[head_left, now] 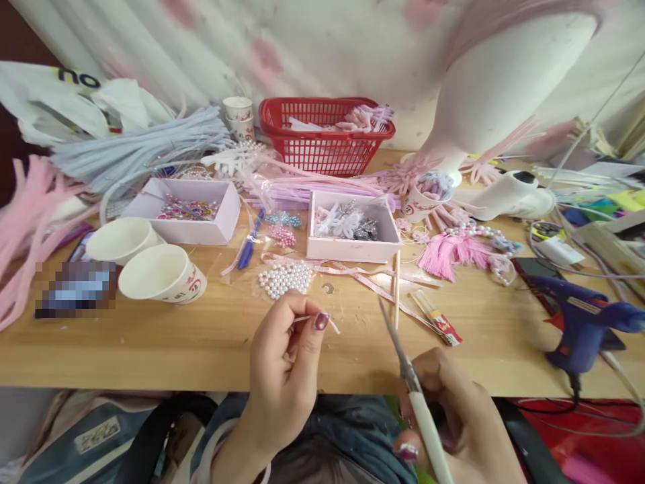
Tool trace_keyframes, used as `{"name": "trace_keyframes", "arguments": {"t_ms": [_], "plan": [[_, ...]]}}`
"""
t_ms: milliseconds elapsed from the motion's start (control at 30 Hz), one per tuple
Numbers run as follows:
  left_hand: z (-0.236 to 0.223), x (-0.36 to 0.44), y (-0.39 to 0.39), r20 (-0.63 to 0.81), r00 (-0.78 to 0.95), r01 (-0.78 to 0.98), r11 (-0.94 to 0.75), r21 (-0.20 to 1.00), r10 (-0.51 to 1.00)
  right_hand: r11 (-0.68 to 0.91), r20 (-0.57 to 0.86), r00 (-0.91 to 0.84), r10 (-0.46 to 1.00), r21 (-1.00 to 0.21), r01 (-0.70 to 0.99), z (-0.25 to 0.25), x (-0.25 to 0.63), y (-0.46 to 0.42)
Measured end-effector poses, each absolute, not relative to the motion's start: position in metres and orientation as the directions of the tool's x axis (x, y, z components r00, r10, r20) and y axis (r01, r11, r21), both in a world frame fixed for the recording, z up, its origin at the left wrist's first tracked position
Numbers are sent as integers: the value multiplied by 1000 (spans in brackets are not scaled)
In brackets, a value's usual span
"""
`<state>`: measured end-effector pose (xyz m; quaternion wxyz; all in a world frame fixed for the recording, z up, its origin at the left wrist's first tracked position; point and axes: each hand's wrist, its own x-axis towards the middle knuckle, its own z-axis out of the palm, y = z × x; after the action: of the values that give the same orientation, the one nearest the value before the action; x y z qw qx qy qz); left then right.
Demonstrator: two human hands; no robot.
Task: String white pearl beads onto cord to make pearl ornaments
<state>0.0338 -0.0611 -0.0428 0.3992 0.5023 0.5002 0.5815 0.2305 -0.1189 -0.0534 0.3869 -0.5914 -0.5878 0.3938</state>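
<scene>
My left hand (285, 363) is closed in a pinch over the table's near edge, holding a short thin pale strip (330, 325) between thumb and forefinger. My right hand (453, 417) is wrapped round white-handled scissors (410, 376), whose blades point up and left, close to the strip but apart from it. A pile of white pearl beads (285, 277) lies on the wooden table (151, 343) just beyond my left hand.
Two paper cups (151, 265) lie on their sides at left. Two pale boxes (347, 232) of trinkets, a red basket (322, 134), pipe cleaner bundles (136, 148), a pink tassel (451, 254) and a wooden stick (396, 286) crowd the back. A blue glue gun (584, 326) stands at right.
</scene>
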Motion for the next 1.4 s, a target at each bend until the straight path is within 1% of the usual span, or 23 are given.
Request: {"name": "trace_keyframes", "arguments": {"t_ms": [67,133,233,333,533,667,800,933,1000,1200,1400], "plan": [[-45,33,-62,276,-150,80,-267,961,949,19,-21,-71,997,-857,515,-51,233,-122],[-47,32,-63,310,-125,85,-301,950,942,71,-4,-128,992,-817,573,-49,232,-124],[-48,33,-66,281,-60,37,-279,960,958,136,37,-169,985,-768,626,-48,229,-125],[-47,34,-69,260,-33,-13,-260,965,965,201,84,-206,975,-731,652,-48,227,-125],[-49,39,-72,267,-61,-81,-271,959,962,274,150,-238,960,-694,666,-47,224,-125],[-51,40,-72,276,-62,-77,-280,957,959,304,189,-241,952,-678,670,-44,226,-126],[-52,38,-71,309,-48,-66,-311,948,950,298,187,-236,954,-692,657,-41,225,-127],[-53,36,-71,319,-32,-51,-320,946,947,228,165,-157,974,-727,648,-44,220,-129],[-53,36,-71,328,-38,-44,-330,943,944,212,150,-150,977,-729,651,-45,219,-130],[-54,38,-72,348,-85,-41,-352,935,934,297,174,-246,954,-687,664,-45,224,-127],[-55,39,-71,334,-92,-57,-340,939,938,304,178,-252,951,-677,671,-45,226,-127]]}}
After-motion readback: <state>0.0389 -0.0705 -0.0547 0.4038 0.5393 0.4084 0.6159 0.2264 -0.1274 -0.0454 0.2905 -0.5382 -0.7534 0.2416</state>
